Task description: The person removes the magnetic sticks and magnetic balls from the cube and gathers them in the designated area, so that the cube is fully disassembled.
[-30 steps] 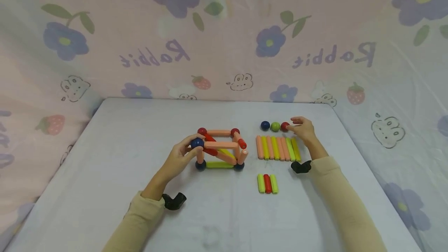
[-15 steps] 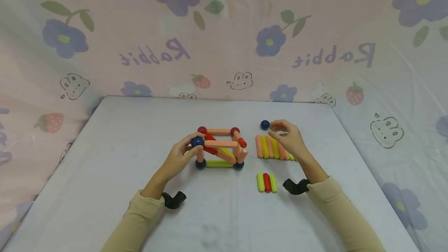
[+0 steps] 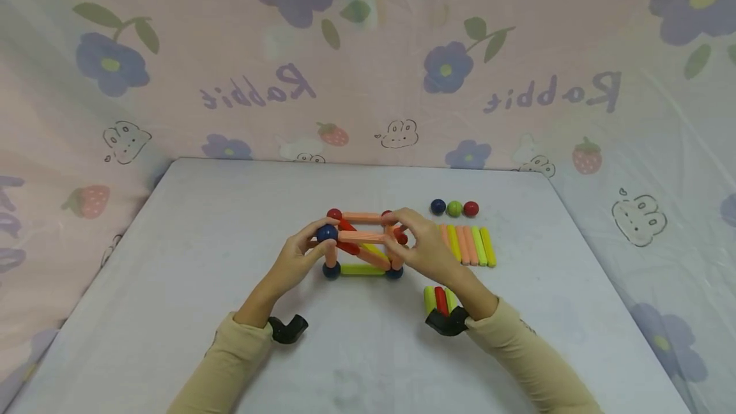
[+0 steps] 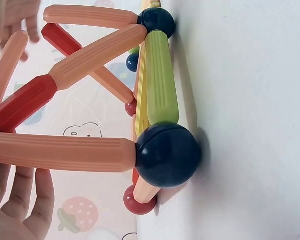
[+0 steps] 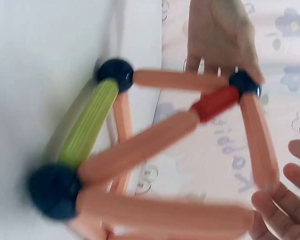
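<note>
A frame of magnetic rods and balls (image 3: 362, 269) stands on the table, mostly salmon rods with red, yellow and green ones. My left hand (image 3: 293, 259) pinches the dark blue ball (image 3: 327, 233) at its upper near-left corner. From that ball a salmon rod (image 3: 361, 237) runs right to a free end, and a red rod (image 5: 217, 103) slants down. My right hand (image 3: 428, 245) is at the frame's right side, thumb and forefinger apart around the free rod ends. In the right wrist view, the right fingertips (image 5: 262, 200) are right at those ends, with no ball among them.
Behind and to the right lie a blue ball (image 3: 438, 207), a green ball (image 3: 455, 208) and a red ball (image 3: 471, 209) in a row. Several salmon, yellow and green rods (image 3: 470, 246) lie side by side before them. Shorter green and red rods (image 3: 441, 299) are nearer, partly behind the right wrist.
The right hand moved from the row of loose balls leftward to the frame's right side. All three balls remain in their row. The left hand kept its grip on the blue ball.
</note>
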A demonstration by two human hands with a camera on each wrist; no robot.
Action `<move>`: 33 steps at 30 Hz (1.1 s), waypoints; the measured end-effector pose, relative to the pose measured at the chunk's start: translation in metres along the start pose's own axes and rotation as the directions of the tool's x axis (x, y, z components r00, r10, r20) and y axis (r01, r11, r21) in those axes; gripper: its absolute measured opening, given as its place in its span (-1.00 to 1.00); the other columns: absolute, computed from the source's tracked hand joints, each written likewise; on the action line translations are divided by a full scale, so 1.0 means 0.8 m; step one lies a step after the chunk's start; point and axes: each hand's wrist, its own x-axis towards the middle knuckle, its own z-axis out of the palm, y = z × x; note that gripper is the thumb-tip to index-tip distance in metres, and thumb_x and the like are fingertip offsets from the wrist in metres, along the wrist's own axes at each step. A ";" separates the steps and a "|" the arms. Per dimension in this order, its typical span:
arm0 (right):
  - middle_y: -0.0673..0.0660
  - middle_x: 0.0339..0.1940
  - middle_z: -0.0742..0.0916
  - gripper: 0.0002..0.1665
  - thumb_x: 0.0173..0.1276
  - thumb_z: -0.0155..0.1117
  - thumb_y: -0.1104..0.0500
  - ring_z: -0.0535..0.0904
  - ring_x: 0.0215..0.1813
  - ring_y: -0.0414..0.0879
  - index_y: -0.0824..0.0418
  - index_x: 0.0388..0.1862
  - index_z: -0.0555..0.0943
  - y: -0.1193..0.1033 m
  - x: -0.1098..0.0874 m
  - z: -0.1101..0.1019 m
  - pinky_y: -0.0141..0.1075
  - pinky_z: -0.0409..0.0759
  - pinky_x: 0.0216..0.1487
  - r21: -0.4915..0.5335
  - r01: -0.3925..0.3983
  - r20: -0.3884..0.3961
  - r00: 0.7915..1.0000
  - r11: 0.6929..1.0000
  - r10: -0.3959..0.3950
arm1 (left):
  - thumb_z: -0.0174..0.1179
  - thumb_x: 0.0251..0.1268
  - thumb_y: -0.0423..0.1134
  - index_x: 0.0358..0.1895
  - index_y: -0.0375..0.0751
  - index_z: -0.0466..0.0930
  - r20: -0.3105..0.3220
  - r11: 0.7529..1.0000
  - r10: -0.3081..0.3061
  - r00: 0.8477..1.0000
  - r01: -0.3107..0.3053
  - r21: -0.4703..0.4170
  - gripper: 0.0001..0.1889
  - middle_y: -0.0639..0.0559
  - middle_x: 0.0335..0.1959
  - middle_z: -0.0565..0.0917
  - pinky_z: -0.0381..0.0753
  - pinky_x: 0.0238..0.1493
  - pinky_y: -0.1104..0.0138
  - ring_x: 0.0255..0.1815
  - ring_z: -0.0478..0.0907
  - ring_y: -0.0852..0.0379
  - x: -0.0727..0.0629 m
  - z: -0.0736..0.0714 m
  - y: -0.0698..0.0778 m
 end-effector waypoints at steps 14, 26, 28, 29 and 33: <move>0.15 0.05 0.73 -0.61 0.20 0.42 0.15 0.66 0.08 0.02 0.21 0.02 0.64 -0.022 0.032 0.037 -0.19 0.68 0.07 -0.183 0.147 0.146 0.982 0.972 -0.121 | 0.05 0.45 -0.22 0.41 -0.07 0.29 0.004 0.999 -0.021 1.000 0.021 0.031 -0.51 -0.23 0.39 0.42 0.43 0.30 -0.02 0.44 0.32 -0.17 -0.003 -0.001 0.001; 0.14 0.06 0.74 -0.64 0.22 0.39 0.18 0.68 0.11 0.02 0.18 0.02 0.65 -0.031 0.041 0.049 -0.12 0.71 -0.04 -0.286 0.170 0.133 0.982 0.943 -0.137 | 0.02 0.47 -0.21 0.45 -0.05 0.24 0.016 0.998 0.001 1.000 -0.002 0.057 -0.48 -0.18 0.42 0.39 0.39 0.31 -0.06 0.47 0.26 -0.17 0.001 -0.010 0.004; 0.16 0.07 0.73 -0.64 0.24 0.37 0.20 0.67 0.14 0.05 0.20 0.03 0.65 -0.033 0.042 0.050 -0.14 0.69 0.05 -0.271 0.164 0.142 0.981 0.948 -0.129 | 0.02 0.47 -0.22 0.45 -0.04 0.24 0.011 0.999 -0.001 1.000 0.001 0.041 -0.49 -0.17 0.42 0.38 0.39 0.31 -0.05 0.47 0.26 -0.17 0.003 -0.011 0.004; 0.17 0.08 0.72 -0.64 0.25 0.36 0.21 0.66 0.16 0.06 0.20 0.04 0.65 -0.034 0.042 0.049 -0.13 0.67 0.08 -0.270 0.158 0.148 0.982 0.950 -0.121 | 0.02 0.47 -0.22 0.45 -0.04 0.24 0.010 0.999 -0.003 1.000 0.003 0.036 -0.49 -0.16 0.42 0.39 0.41 0.31 -0.01 0.46 0.28 -0.15 0.003 -0.011 0.003; 0.15 0.07 0.72 -0.64 0.26 0.35 0.19 0.66 0.13 0.04 0.17 0.06 0.66 -0.037 0.036 0.045 -0.11 0.69 0.03 -0.299 0.116 0.187 0.980 0.947 -0.061 | 0.02 0.47 -0.22 0.44 -0.09 0.24 0.021 1.000 -0.004 1.000 0.004 0.008 -0.49 -0.20 0.43 0.36 0.47 0.27 0.19 0.46 0.28 -0.19 0.001 -0.004 0.000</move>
